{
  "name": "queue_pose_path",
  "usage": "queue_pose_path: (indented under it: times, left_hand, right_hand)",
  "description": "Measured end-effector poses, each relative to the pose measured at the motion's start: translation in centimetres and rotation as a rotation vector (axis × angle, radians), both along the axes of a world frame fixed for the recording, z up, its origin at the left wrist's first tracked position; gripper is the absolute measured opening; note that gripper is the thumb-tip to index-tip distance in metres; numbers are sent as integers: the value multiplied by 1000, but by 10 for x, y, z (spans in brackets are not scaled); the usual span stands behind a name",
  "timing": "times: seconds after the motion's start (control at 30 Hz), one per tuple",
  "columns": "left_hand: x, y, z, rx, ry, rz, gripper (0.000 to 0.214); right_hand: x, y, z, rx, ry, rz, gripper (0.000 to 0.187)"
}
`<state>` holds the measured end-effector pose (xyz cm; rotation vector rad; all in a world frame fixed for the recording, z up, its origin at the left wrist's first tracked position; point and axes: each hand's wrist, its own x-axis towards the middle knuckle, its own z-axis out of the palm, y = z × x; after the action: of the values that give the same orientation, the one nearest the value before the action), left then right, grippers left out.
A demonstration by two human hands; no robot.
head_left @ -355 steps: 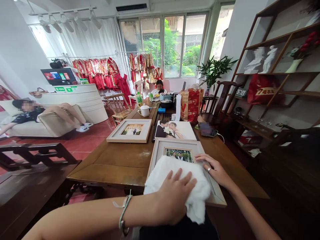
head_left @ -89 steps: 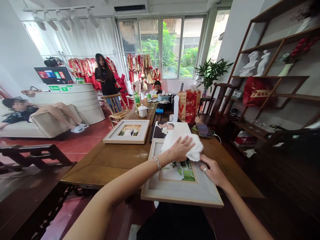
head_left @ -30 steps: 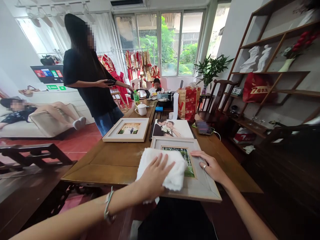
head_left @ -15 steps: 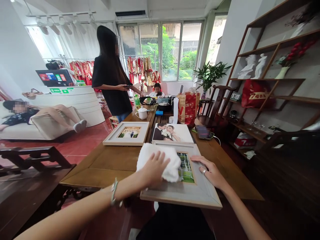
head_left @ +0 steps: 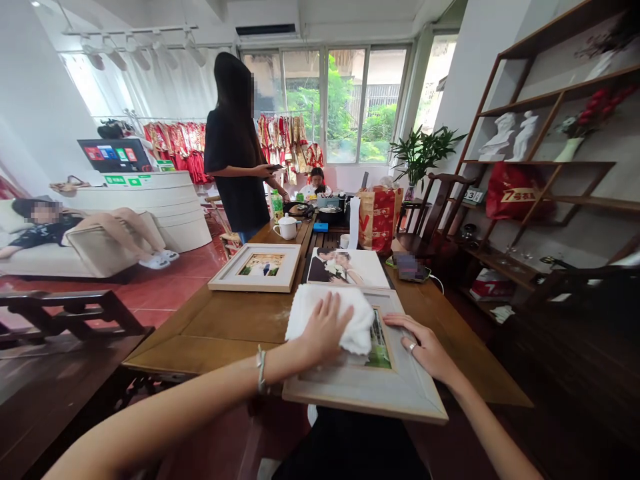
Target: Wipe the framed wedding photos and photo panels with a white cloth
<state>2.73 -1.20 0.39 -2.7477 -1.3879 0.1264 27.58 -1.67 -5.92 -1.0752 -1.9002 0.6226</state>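
My left hand (head_left: 323,332) lies flat with its fingers apart on a folded white cloth (head_left: 305,308), pressing it against a picture frame (head_left: 360,395). The frame has a pale wooden border and a light mat round a green outdoor photo (head_left: 383,353), which the cloth partly covers. Its near edge juts past the table edge. On the frame's right side rests my right hand (head_left: 424,345), fingers stretched over the surface, a ring on one of them. Just behind the frame lies a wedding photo panel (head_left: 367,267).
A second framed picture (head_left: 227,275) lies at the left on the wooden table (head_left: 200,333). Farther back stand a white teapot (head_left: 287,228), a red paper bag (head_left: 377,220) and a phone (head_left: 413,268) with a cable. A person (head_left: 237,147) in black stands beyond the table.
My left hand has slid the cloth a little to the right across the frame, covering more of the photo. My right hand has stayed on the frame's right side.
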Motion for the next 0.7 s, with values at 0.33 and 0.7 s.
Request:
queue_pose_path:
  times: [0.33,0.7]
  left_hand:
    - [33,12,8,-189,-48,-131,71]
    - [22,-86,17,-278,-176,-435,74]
  right_hand:
    - [1,2,-2,-1,9,-2,33]
    - [1,2,0,-29,52,25,32]
